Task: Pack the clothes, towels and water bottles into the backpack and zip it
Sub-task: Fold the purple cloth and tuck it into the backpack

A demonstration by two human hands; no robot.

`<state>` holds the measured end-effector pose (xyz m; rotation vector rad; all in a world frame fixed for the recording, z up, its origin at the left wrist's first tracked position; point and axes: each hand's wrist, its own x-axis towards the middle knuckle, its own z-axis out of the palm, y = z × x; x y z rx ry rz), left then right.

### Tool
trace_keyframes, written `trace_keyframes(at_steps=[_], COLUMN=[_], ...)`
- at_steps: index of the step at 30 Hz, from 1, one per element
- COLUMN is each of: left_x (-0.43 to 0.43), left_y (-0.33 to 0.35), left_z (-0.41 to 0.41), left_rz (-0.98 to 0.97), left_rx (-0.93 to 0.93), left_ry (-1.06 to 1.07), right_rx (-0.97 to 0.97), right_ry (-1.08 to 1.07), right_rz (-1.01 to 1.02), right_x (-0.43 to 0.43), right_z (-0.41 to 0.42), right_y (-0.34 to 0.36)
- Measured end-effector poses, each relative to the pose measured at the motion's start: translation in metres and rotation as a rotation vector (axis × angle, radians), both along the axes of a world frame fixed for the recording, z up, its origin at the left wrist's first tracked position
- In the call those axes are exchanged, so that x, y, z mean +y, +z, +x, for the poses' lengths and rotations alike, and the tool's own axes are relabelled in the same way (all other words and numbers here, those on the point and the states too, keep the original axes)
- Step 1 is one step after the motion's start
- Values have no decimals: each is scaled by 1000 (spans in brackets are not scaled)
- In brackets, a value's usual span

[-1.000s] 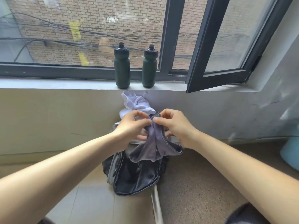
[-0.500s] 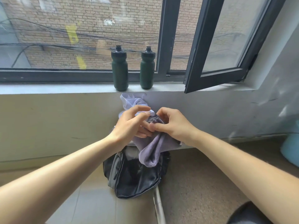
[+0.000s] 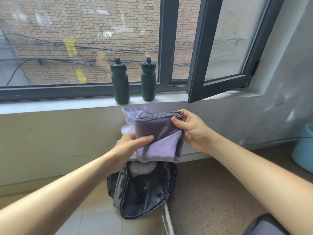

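Observation:
A folded purple-grey towel (image 3: 159,136) hangs in the air above the black backpack (image 3: 142,192), which lies unzipped on the floor with something pale inside its mouth. My left hand (image 3: 132,143) pinches the towel's lower left edge. My right hand (image 3: 191,129) grips its upper right corner. Behind the towel a white cloth (image 3: 130,116) is bunched against the wall under the sill. Two dark green water bottles (image 3: 120,82) (image 3: 148,80) stand upright side by side on the windowsill.
A dark window sash (image 3: 220,65) swings inward over the sill at the right. A light blue tub (image 3: 303,150) sits on the floor at the far right. A metal strip (image 3: 166,219) runs along the floor beside the backpack.
The towel went from a loose bunch held between both hands to a flat folded rectangle. My hands moved apart to its left edge and right corner.

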<state>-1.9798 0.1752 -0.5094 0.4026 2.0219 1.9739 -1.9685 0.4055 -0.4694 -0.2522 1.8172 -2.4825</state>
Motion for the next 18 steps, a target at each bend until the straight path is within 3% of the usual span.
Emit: trace_keyframes(at_steps=[3,6,9,14,18], left_x=[5,5,7,11,12], left_y=[0,0,2,5,5], left_z=[-1,0,5,9,8], left_rz=[43,-121,-249,-270,-245], left_rx=[47,206,361,376,349], left_ry=[94,131,41,-32,-52], right_rx=[-4,102,231,372,410], right_ry=[-46,-80,-36,53,-55], right_rz=[294,805,1095,1061,957], right_x=[12,18,8,-20,-16], right_z=[-1,1,7,13,7], right_y=[-2,-2,0,-4,-9])
